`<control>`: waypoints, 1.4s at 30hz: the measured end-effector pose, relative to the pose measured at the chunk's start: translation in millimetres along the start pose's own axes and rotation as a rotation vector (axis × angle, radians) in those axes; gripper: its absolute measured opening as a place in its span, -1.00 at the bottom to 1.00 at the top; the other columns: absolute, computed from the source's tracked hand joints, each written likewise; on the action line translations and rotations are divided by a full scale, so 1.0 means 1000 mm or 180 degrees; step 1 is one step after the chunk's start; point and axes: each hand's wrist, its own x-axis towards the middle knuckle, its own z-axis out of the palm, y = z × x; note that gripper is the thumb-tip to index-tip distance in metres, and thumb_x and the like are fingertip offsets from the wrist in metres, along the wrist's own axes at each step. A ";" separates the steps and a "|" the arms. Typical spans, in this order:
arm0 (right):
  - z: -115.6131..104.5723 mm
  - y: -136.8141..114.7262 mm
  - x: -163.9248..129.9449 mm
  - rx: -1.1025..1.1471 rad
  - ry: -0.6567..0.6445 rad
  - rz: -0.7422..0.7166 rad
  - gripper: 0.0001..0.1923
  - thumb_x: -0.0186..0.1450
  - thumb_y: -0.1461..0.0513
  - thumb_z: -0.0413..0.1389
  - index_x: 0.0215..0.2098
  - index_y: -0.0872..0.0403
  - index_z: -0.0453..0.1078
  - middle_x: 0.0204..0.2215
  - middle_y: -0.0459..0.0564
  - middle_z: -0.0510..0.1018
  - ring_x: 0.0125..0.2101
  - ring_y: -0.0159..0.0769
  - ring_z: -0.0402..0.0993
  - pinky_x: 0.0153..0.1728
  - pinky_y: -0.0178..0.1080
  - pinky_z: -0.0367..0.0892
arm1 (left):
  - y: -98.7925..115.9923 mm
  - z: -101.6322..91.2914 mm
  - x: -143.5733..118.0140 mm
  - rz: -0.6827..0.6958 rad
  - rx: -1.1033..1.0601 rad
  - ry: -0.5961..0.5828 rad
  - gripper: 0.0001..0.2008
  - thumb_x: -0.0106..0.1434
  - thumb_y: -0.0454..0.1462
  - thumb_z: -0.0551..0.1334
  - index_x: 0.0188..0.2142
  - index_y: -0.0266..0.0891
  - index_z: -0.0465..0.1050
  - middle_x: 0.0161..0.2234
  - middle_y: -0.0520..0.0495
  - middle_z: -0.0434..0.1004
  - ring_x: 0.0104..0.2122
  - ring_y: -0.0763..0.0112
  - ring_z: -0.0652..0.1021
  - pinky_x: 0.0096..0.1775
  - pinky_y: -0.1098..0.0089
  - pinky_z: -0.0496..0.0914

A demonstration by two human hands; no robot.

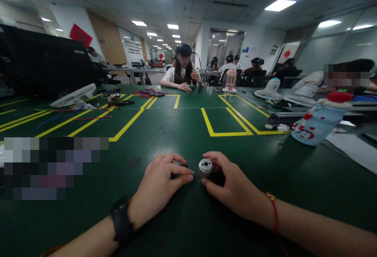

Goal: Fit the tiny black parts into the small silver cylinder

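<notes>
Both forearms reach in from the desk's [165,131] near edge. Curled loosely, the left hand [160,184] rests on a small dark part [178,170], fingertips touching it. Closed around a short silver cylinder [205,166], the right hand [232,186] holds it upright just beside the left hand, near that edge. A pale water bottle [316,125] lies tilted toward the right edge.

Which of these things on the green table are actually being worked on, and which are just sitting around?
In hand: small metal cylinder, gripped by the right hand; left hand resting beside it.

Lying about: white fan, coloured wires, pale blue bottle, pink bottle.
</notes>
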 end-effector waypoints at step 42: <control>-0.107 0.028 -0.003 -0.2201 0.0676 0.0060 -0.71 0.29 0.06 -0.03 -0.20 0.02 0.42 -0.23 -0.02 0.49 -0.23 -0.34 0.36 -0.18 -0.21 0.19 | -0.039 -0.024 0.008 -0.1270 -0.1363 0.1017 -0.60 0.17 0.05 0.15 -0.26 -0.19 0.54 -0.33 -0.05 0.56 -0.31 0.25 0.49 -0.29 0.34 0.28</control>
